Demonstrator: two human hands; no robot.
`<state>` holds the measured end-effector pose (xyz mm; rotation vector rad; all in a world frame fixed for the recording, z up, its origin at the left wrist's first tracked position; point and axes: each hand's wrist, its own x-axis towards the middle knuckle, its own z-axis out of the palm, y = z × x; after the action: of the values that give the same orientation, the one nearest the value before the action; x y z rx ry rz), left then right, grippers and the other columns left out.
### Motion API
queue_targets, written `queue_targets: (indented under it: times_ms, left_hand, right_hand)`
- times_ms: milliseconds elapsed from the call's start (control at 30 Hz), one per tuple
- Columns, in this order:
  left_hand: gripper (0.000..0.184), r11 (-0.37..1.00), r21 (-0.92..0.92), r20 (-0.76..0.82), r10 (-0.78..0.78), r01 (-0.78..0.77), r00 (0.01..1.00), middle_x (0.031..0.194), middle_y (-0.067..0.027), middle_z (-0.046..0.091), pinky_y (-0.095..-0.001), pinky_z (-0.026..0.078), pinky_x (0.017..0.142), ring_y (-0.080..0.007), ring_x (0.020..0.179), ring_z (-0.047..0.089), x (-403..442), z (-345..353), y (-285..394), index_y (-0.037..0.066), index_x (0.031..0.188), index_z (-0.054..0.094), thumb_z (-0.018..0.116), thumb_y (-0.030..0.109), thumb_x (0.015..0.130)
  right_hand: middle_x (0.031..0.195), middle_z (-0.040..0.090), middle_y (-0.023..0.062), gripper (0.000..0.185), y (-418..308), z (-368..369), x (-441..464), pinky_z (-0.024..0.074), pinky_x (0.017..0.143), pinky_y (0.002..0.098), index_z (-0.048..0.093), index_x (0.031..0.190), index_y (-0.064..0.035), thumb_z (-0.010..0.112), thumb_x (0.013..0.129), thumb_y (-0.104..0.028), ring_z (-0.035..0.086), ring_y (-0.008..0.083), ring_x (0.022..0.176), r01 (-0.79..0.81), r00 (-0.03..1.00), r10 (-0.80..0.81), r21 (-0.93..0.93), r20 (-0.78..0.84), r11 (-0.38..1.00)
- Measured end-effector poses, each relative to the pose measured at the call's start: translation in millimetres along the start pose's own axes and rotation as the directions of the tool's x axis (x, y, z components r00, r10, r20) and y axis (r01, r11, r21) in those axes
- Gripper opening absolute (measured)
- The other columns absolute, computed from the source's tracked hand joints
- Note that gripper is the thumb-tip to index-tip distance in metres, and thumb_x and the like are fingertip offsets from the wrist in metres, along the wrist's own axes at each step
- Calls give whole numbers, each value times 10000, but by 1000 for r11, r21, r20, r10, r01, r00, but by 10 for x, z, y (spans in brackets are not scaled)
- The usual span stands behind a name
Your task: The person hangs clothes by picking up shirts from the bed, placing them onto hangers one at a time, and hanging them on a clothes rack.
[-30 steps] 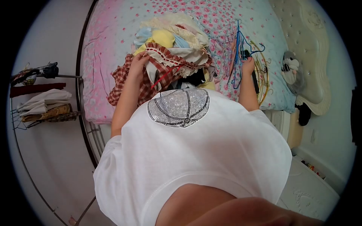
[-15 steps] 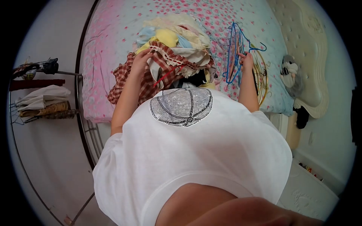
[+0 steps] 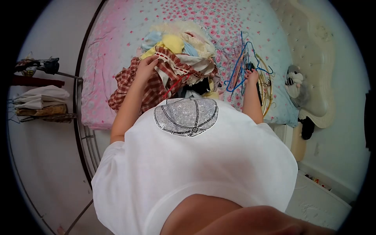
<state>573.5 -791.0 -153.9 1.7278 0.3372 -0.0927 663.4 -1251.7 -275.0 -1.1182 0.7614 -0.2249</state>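
A red-and-white checked garment (image 3: 154,88) with a ruffled, lace-trimmed edge lies at the near side of a clothes heap (image 3: 199,43). My left hand (image 3: 147,64) is closed on its upper edge. To the right, my right hand (image 3: 251,74) is among the hangers, its fingers closed on a blue hanger (image 3: 236,72). More hangers, pink, black and gold (image 3: 270,92), lie under and beside that hand. A yellow cloth (image 3: 172,43) and light blue cloth rest on top of the heap.
The heap lies on a bed with a flowered sheet (image 3: 125,35). A grey stuffed toy (image 3: 295,80) leans by the tufted headboard (image 3: 313,58) at the right. On the left, clothes (image 3: 43,98) hang from a metal rack (image 3: 68,74).
The blue hanger has turned and shifted lower with my right hand. My left hand stays on the checked garment. The view has shifted slightly.
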Motion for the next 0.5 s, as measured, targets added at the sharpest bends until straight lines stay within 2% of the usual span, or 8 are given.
queue_targets:
  times_ms: [33, 67, 133, 233, 267, 367, 467, 500]
  left_hand:
    - [292, 999, -22, 10, -28, 28, 1000, 1001, -69, 579, -252, 397, 805, -133, 922, 525, -17, 4, 24, 15, 1088, 553, 533, 159, 834]
    - [279, 998, -57, -5, 7, -7, 1000, 990, -64, 580, -246, 394, 797, -131, 913, 523, -27, 9, 17, 17, 1071, 557, 535, 161, 833]
    - [254, 989, -123, -42, 74, -79, 996, 967, -54, 582, -236, 389, 782, -125, 895, 519, -43, 6, -16, 20, 1039, 566, 539, 164, 831]
    - [197, 955, -295, -74, 18, -39, 997, 882, -25, 573, -223, 382, 744, -105, 832, 508, -47, 1, -7, 33, 968, 573, 550, 165, 824]
    - [225, 954, -297, -68, 27, -47, 997, 799, 1, 542, -221, 382, 664, -89, 777, 493, -103, 17, 52, 41, 980, 543, 581, 178, 807]
    - [258, 937, -348, -5, -30, 27, 1000, 743, 20, 516, -192, 356, 475, -47, 631, 478, -189, 14, 118, 63, 1014, 503, 584, 126, 778]
    - [419, 928, -370, -33, -56, 40, 998, 736, 12, 509, -203, 348, 465, -48, 624, 475, -222, 33, 174, 86, 1148, 459, 545, 50, 740]
    - [469, 933, -355, 20, -58, 61, 998, 752, 4, 509, -211, 354, 479, -55, 636, 476, -187, -15, 127, 96, 1184, 438, 532, 36, 728]
  right_hand:
    - [658, 523, 100, 259, -1, -9, 2, 311, 359, 251, 410, 1034, -40, 308, 888, -227, 346, 120, 401, -1, 1000, 1, -10, 2, 1000]
    - [644, 505, 85, 265, 16, -4, 3, 294, 363, 248, 415, 1029, -40, 307, 905, -248, 338, 114, 410, 21, 1000, -21, 8, -22, 1000]
    - [646, 503, 83, 275, 21, -58, 5, 279, 367, 246, 417, 1027, -37, 302, 917, -262, 327, 112, 412, 40, 995, -45, 56, 84, 998]
    - [655, 499, 75, 284, -15, -43, -88, 270, 385, 245, 419, 1033, -34, 298, 931, -270, 319, 106, 426, 83, 964, -99, 74, 245, 994]
    - [660, 498, 72, 285, -57, -13, -153, 270, 393, 245, 419, 1037, -34, 297, 935, -270, 318, 103, 433, 101, 948, -119, 73, 297, 992]
    - [696, 495, 45, 276, -237, 198, -497, 291, 431, 230, 414, 1058, -37, 292, 943, -256, 348, 93, 488, 153, 900, -175, 86, 399, 985]
    - [831, 544, 56, 218, -284, 328, -549, 341, 489, 238, 421, 1068, -17, 331, 913, -140, 396, 91, 549, 281, 857, -251, 1, 450, 960]
    - [871, 555, 61, 209, -277, 358, -568, 353, 496, 243, 430, 1068, -17, 342, 901, -106, 406, 90, 555, 324, 841, -269, -38, 470, 945]
